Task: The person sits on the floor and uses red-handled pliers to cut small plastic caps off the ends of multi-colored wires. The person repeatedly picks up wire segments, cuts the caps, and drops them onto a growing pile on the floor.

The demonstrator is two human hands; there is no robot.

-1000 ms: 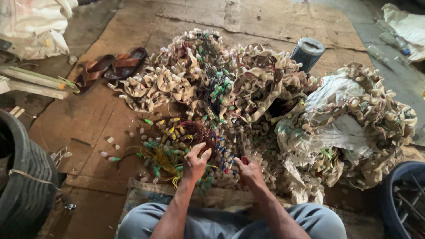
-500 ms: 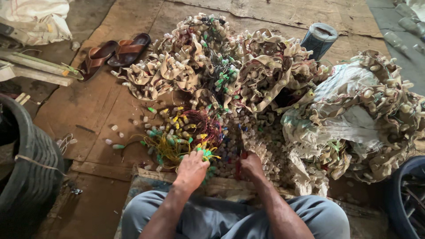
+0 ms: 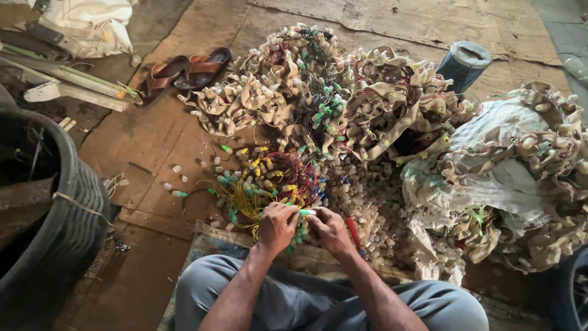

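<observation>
Both hands have drawn together since a moment ago: the left hand [image 3: 277, 225] and right hand [image 3: 331, 230] now pinch a small green-capped bulb on thin wire [image 3: 305, 213] at the near edge of the tangled pile of coloured bulbs and wires [image 3: 269, 181] on the floor.

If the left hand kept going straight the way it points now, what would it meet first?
Probably the tangle of coloured capped wires directly ahead of the left hand; its fingers already touch the near edge, though depth is uncertain.
</observation>
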